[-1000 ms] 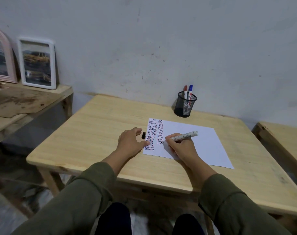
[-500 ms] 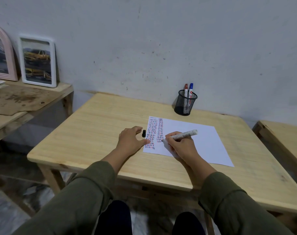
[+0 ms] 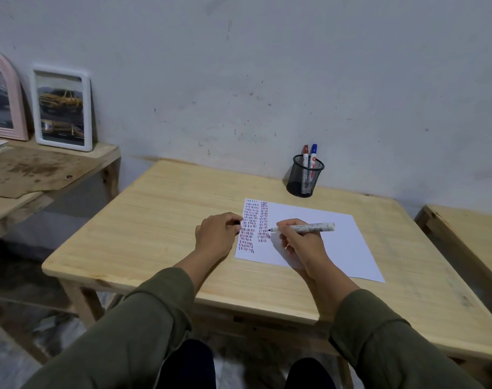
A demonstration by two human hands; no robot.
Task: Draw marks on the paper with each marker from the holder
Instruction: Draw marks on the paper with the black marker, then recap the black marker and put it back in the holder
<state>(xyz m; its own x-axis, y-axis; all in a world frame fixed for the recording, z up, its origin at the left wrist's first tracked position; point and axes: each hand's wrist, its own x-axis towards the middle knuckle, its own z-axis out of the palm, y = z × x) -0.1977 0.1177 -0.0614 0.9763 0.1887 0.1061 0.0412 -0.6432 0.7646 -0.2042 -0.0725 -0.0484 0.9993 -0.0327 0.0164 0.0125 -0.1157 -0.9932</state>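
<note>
Marker (image 3: 309, 228) (white barrel, dark tip on paper (image 3: 323, 237)) is gripped by right hand (image 3: 301, 245).

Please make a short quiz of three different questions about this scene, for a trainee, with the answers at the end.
1. True or false: the right hand holds a marker with its tip on the paper.
2. How many markers stand in the holder? A) none B) two C) four
3. Fill in: the marks fill the ___ side of the paper, near the left hand.

Key: 1 true. 2 B, one with a red cap and one with a blue cap. 3 left.
</note>
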